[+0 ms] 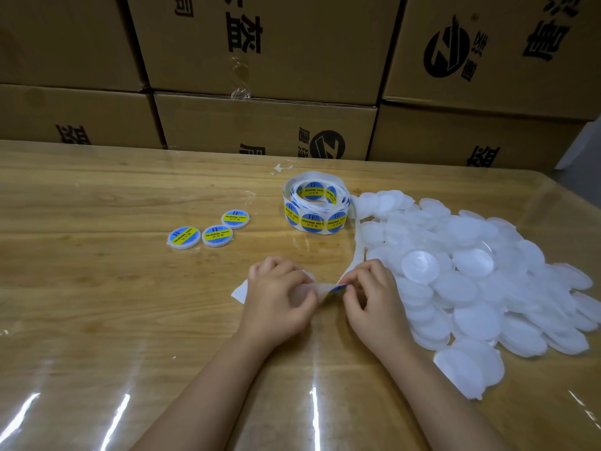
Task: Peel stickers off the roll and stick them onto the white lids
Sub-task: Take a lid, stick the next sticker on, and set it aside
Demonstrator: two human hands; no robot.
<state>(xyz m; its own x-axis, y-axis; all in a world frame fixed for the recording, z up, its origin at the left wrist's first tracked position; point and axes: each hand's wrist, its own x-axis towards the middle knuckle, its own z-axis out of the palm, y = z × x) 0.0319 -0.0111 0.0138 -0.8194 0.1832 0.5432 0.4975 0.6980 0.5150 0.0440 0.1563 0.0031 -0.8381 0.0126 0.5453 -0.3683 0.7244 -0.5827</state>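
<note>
A roll of blue and yellow round stickers (314, 203) stands mid-table, and its white backing strip (357, 252) trails down to my hands. My left hand (276, 299) holds the loose end of the strip, whose tip (240, 292) pokes out to the left. My right hand (374, 296) pinches a blue and yellow sticker (336, 290) at the strip's edge. A big heap of plain white lids (481, 275) lies to the right. Three lids with stickers on them (208, 234) lie to the left.
Stacked cardboard boxes (260, 76) form a wall along the far edge of the table. The wooden table (97, 304) is covered with shiny clear film. A small scrap of clear plastic (282, 167) lies behind the roll.
</note>
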